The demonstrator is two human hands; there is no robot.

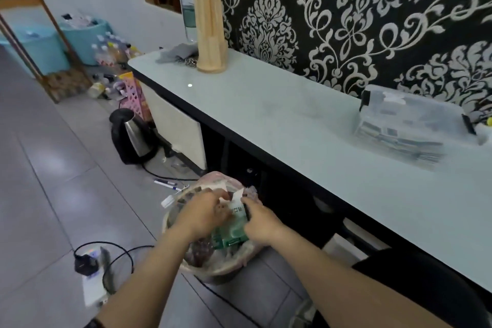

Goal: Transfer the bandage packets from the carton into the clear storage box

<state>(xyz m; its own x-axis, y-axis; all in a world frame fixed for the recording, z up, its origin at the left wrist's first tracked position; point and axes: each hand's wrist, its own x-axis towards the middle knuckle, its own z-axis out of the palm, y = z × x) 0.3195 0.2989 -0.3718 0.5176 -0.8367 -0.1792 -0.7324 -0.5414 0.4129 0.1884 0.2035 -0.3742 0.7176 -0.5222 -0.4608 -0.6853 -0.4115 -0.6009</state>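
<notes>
While the left hand pinches the white flap of the green-and-white carton and the right hand clasps its side over the bin at six o'clock, its print is unreadably blurred; the clear storage box stands on the desk at three o'clock.

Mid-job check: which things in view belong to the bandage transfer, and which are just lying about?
Belongs to the job: carton, gripped by left hand and right hand over the waste bin; clear storage box on the counter.
Just lying about: kettle, pens and power strip on the floor; grey cloth on the counter.
</notes>
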